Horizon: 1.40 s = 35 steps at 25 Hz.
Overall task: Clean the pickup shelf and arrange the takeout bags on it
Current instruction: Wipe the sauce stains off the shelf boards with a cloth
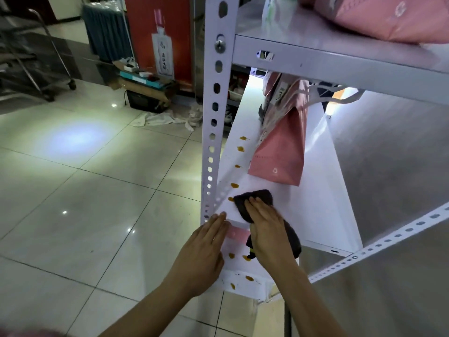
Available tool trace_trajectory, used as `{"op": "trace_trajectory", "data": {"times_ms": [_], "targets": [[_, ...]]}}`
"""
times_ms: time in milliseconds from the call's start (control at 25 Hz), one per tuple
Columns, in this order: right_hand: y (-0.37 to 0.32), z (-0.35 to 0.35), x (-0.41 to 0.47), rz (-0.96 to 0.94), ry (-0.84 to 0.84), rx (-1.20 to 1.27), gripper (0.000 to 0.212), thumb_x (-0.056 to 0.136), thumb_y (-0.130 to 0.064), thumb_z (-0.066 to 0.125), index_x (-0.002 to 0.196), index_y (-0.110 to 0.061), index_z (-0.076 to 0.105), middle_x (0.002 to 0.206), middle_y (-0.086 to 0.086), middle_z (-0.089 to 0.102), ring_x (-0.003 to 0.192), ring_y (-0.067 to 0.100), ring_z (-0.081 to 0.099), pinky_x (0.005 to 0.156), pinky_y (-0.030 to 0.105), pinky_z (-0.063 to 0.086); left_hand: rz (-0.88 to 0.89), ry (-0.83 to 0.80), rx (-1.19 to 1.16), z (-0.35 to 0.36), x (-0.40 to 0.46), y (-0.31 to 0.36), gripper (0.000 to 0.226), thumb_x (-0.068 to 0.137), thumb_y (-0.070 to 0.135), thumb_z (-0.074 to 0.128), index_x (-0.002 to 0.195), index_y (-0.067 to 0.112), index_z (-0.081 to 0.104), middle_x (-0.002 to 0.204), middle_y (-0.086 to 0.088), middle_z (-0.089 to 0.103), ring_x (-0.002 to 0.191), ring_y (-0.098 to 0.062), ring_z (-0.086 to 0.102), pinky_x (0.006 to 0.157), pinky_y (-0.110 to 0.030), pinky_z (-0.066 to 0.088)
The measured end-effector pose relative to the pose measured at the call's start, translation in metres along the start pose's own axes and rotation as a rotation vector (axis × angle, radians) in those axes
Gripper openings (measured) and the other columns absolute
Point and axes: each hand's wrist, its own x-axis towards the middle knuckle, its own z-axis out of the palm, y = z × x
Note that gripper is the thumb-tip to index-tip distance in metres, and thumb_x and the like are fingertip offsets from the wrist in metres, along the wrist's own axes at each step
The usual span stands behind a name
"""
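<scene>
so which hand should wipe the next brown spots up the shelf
Right. The right hand already presses the dark cloth flat beside the nearest brown spot; the left hand rests empty on the shelf edge.

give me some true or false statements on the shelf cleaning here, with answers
1. The right hand presses a dark cloth onto the white shelf. True.
2. The left hand holds a spray bottle. False: it rests with straight fingers at the shelf's edge, holding nothing.
3. Brown stains dot the shelf in a row beyond the cloth. True.
4. The pink takeout bag lies on the floor. False: it stands on the shelf being wiped.
5. The shelf above is bare. False: a pink bag lies on it.
</scene>
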Motion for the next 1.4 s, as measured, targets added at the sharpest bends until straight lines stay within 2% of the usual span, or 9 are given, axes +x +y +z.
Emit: {"op": "trace_trajectory", "data": {"times_ms": [160, 280, 680, 840, 1000, 1160, 1240, 1320, 1400], "targets": [[-0.006, 0.003, 0.027, -0.083, -0.137, -0.040, 0.071, 0.087, 0.002, 0.062, 0.153, -0.009, 0.039, 0.159, 0.007, 0.038, 0.149, 0.023, 0.032, 0.123, 0.035, 0.016, 0.021, -0.041, 0.018, 0.002, -0.002, -0.006, 0.066, 0.098, 0.021, 0.038, 0.158, 0.012, 0.014, 0.166, -0.005, -0.005, 0.154, -0.020, -0.003, 0.124, -0.034, 0.013], [-0.012, 0.004, 0.068, -0.118, -0.241, -0.038, 0.070, 0.094, -0.003, 0.056, 0.157, -0.012, 0.029, 0.166, 0.003, 0.025, 0.154, 0.017, 0.018, 0.125, 0.032, 0.012, 0.034, -0.060, 0.025, -0.002, -0.002, -0.008, 0.061, 0.095, 0.020, 0.040, 0.155, 0.012, 0.028, 0.166, -0.005, -0.002, 0.154, -0.022, 0.001, 0.123, -0.035, 0.017], [-0.015, 0.011, 0.039, -0.046, -0.138, 0.077, 0.062, 0.090, 0.000, 0.057, 0.150, -0.011, 0.045, 0.157, 0.005, 0.043, 0.148, 0.019, 0.033, 0.123, 0.036, 0.021, 0.061, -0.102, 0.008, -0.017, -0.003, -0.014, 0.052, 0.095, 0.019, 0.042, 0.146, 0.017, 0.042, 0.167, 0.000, 0.002, 0.154, -0.022, 0.003, 0.118, -0.035, 0.028], [-0.032, 0.010, 0.007, 0.117, 0.009, 0.170, 0.057, 0.084, -0.010, 0.042, 0.137, -0.003, 0.060, 0.144, 0.014, 0.057, 0.138, 0.029, 0.049, 0.117, 0.047, 0.034, 0.105, -0.072, -0.019, -0.020, -0.014, -0.027, 0.048, 0.096, 0.016, 0.045, 0.144, 0.018, 0.047, 0.164, -0.002, 0.022, 0.153, -0.021, 0.015, 0.115, -0.033, 0.031], [-0.053, 0.022, -0.018, 0.258, 0.264, 0.240, 0.048, 0.087, 0.010, 0.046, 0.129, 0.000, 0.065, 0.136, 0.016, 0.062, 0.127, 0.034, 0.058, 0.113, 0.043, 0.040, 0.183, 0.016, -0.096, -0.032, -0.012, -0.049, 0.041, 0.091, 0.010, 0.056, 0.130, 0.018, 0.060, 0.150, -0.006, 0.049, 0.142, -0.025, 0.040, 0.108, -0.035, 0.041], [-0.085, 0.037, -0.035, 0.545, 0.406, 0.489, 0.057, 0.095, 0.005, 0.035, 0.138, -0.023, 0.060, 0.133, 0.011, 0.062, 0.094, 0.032, 0.066, 0.095, 0.053, 0.055, 0.285, 0.000, -0.143, -0.051, -0.013, -0.099, 0.039, 0.095, 0.017, 0.050, 0.132, 0.024, 0.058, 0.150, 0.004, 0.047, 0.147, -0.019, 0.032, 0.113, -0.032, 0.033], [-0.111, 0.042, -0.042, 0.603, 0.498, 0.539, 0.059, 0.097, -0.004, 0.031, 0.137, -0.038, 0.058, 0.128, 0.007, 0.061, 0.085, 0.027, 0.071, 0.080, 0.041, 0.060, 0.317, -0.008, -0.155, -0.060, -0.016, -0.132, 0.037, 0.096, 0.018, 0.051, 0.131, 0.027, 0.058, 0.148, 0.007, 0.049, 0.147, -0.016, 0.030, 0.112, -0.031, 0.034], [-0.140, 0.048, -0.049, 0.634, 0.565, 0.501, 0.060, 0.096, -0.001, 0.031, 0.138, -0.034, 0.058, 0.133, 0.005, 0.061, 0.078, 0.023, 0.074, 0.068, 0.030, 0.059, 0.336, -0.018, -0.187, -0.068, -0.021, -0.162, 0.035, 0.096, 0.018, 0.051, 0.129, 0.028, 0.058, 0.147, 0.009, 0.048, 0.146, -0.013, 0.031, 0.111, -0.030, 0.035], [-0.171, 0.056, -0.056, 0.703, 0.589, 0.403, 0.060, 0.093, 0.002, 0.031, 0.138, -0.026, 0.060, 0.139, -0.005, 0.058, 0.092, 0.023, 0.072, 0.075, 0.029, 0.058, 0.366, -0.032, -0.229, -0.071, -0.027, -0.184, 0.033, 0.095, 0.016, 0.053, 0.126, 0.028, 0.059, 0.146, 0.009, 0.048, 0.141, -0.014, 0.039, 0.107, -0.030, 0.040]]}}
